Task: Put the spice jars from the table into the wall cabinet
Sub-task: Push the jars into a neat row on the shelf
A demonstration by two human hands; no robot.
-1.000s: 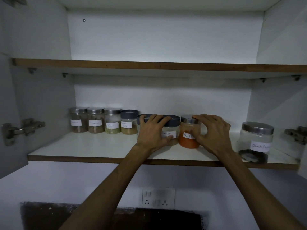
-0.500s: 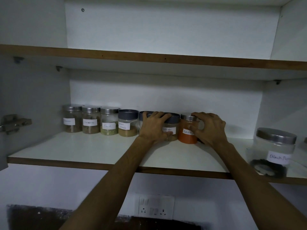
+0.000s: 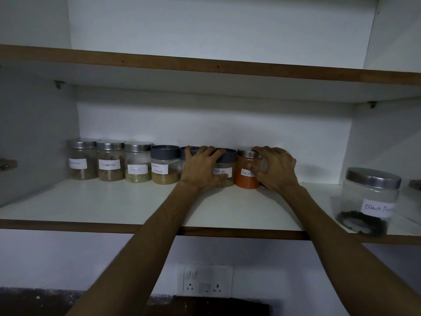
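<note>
Here left hand (image 3: 201, 168) grips coriander jar (image 3: 224, 172), seemingly hiding another; right hand (image 3: 274, 168) pinches chilli jar (image 3: 247, 173)

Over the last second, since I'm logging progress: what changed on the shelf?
Left hand and right hand pushed the coriander jar and red chilli jar back into line with the row. Both grips unchanged; the fennel jar and black pepper jar stayed put.

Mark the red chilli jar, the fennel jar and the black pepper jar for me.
red chilli jar (image 3: 246, 181): head view, orange contents.
fennel jar (image 3: 137, 169): head view, its label.
black pepper jar (image 3: 373, 179): head view, steel lid.
</note>
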